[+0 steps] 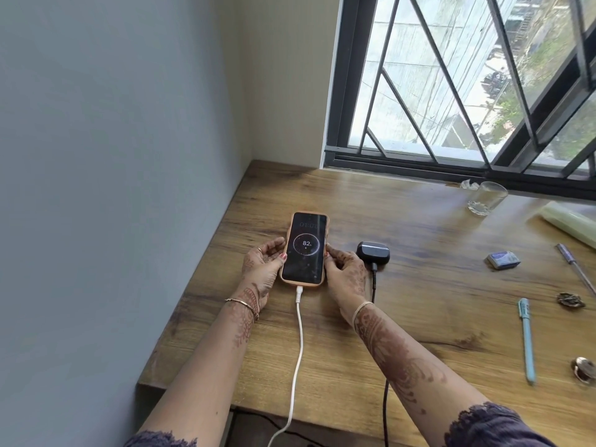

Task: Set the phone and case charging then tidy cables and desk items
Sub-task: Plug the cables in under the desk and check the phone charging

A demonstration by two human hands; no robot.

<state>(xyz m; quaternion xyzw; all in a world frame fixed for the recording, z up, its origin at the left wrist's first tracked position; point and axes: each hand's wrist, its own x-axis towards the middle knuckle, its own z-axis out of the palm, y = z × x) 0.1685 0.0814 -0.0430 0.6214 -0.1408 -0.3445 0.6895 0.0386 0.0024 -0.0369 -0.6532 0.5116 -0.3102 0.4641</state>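
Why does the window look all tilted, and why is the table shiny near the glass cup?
Head view: the wide-angle lens leans and stretches the window bars toward the picture's edges. Head view: daylight coming through it lays a pale sheen on the desk near the glass. Head view: the phone screen is sharp enough to read 82.

Wooden desk (pixel 435 304) in a corner, grey wall (pixel 113 156) left, dark-framed window (pixel 416 53) with diagonal bars (pixel 448 77) behind.
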